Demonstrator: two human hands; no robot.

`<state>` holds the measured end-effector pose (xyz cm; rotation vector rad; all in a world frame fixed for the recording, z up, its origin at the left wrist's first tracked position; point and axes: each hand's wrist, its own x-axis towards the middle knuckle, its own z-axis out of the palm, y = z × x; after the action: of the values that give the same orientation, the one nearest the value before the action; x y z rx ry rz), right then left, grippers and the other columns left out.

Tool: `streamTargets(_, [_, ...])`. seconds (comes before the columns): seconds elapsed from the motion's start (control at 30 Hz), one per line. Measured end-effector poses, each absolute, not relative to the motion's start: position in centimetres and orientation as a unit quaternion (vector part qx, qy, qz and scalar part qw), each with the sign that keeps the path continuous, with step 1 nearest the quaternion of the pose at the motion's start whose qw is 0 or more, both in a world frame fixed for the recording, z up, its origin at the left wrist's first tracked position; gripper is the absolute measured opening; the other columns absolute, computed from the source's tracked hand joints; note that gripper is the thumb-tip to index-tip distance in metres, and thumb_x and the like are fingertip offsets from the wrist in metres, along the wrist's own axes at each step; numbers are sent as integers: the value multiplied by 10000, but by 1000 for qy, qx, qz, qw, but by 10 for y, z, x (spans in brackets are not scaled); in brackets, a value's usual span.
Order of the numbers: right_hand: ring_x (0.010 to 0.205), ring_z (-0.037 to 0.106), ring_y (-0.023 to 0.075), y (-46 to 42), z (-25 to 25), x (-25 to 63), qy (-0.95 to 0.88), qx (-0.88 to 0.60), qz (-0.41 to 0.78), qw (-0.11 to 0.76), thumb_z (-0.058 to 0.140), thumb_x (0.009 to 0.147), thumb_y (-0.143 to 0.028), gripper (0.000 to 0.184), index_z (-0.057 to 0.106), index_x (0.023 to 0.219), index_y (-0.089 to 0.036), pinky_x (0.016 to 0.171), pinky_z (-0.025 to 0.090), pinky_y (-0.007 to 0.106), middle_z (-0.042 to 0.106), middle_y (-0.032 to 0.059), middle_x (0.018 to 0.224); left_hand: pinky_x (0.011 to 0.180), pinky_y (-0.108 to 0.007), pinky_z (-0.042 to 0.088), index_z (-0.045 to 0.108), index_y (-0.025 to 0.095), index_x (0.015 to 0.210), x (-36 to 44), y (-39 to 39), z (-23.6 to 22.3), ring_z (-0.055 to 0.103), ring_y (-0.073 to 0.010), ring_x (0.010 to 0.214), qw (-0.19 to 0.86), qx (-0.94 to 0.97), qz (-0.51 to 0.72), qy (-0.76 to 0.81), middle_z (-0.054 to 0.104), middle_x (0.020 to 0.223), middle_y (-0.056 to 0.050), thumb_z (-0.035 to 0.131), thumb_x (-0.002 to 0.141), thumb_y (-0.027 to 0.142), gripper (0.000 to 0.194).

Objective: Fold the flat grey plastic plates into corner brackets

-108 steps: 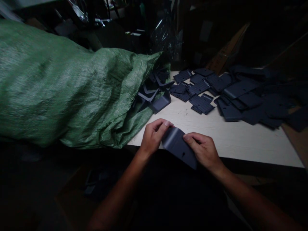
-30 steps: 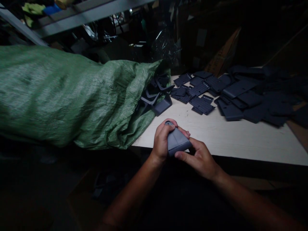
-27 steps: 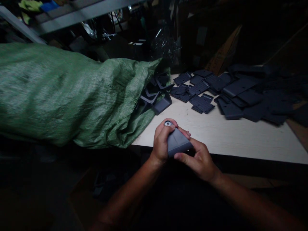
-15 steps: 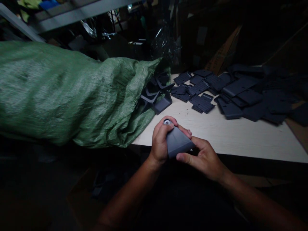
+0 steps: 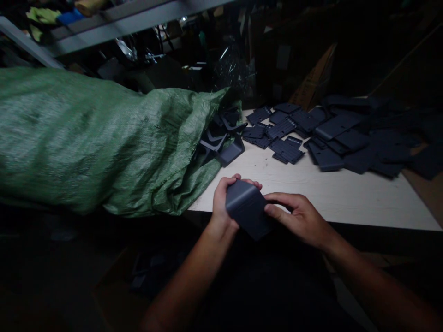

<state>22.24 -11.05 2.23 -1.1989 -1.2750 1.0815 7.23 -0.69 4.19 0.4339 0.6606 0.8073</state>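
A dark grey plastic part (image 5: 248,207) with a rounded bend is held over the near edge of the table. My left hand (image 5: 223,198) wraps round its left side, the fingertips showing along its far edge. On the other side, my right hand (image 5: 297,216) has its thumb and index finger at the part's right edge, pinching it. Similar bent grey parts (image 5: 231,151) poke out of the mouth of a green woven sack (image 5: 138,143) just beyond my left hand.
Flat dark ribbed pieces (image 5: 285,150) and a heap of dark panels (image 5: 346,143) lie on the pale tabletop (image 5: 321,193). Below the table at left stands a box (image 5: 114,286) with dark parts. A cardboard flap (image 5: 313,80) rises behind, and a metal shelf beam (image 5: 131,23) crosses the upper left.
The grey part has been turned over in my hands; a round silver spot on it no longer shows, and its smooth bent face does. My right hand has shifted slightly right.
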Motion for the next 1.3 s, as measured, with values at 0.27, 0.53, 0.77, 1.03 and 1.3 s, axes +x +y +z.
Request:
streamTargets(0.27, [787,672,201,-117,12,223,-464,-517,494,523,693,993,-458,309,852,1045,-199,683,486,269,774,38,886,756,-385,586,646,161,728,77,-1,16,705,-239,665,839,114,323,424,715,680,-88,561,795,293,171])
streamTargets(0.53, [714,634,187,-105,-3,243,-333,-493,582,554,814,880,-530,361,851,964,-180,646,464,277,755,44,819,688,-310,524,687,174,841,83,1,-24,667,-213,735,736,313,391,455,712,776,-48,582,824,422,270])
streamTargets(0.77, [679,633,169,-103,-1,245,-287,-506,604,544,884,802,-522,378,842,905,-161,614,453,252,760,56,790,648,-252,431,742,185,885,65,9,-21,600,-174,730,645,499,397,422,686,779,-25,630,891,456,293])
streamTargets(1.03, [844,721,176,-110,-1,214,-240,-374,733,515,971,726,-342,513,750,1160,-183,769,563,260,774,44,999,527,-269,327,620,222,904,73,17,-3,448,-152,484,613,609,368,343,532,539,24,404,1001,534,392])
streamTargets(1.3, [789,690,134,-113,-6,192,-247,-371,709,546,963,732,-287,464,714,1103,-162,726,559,222,748,14,946,534,-258,348,580,220,868,70,20,-5,476,-148,516,605,645,320,341,558,583,14,352,1000,424,333])
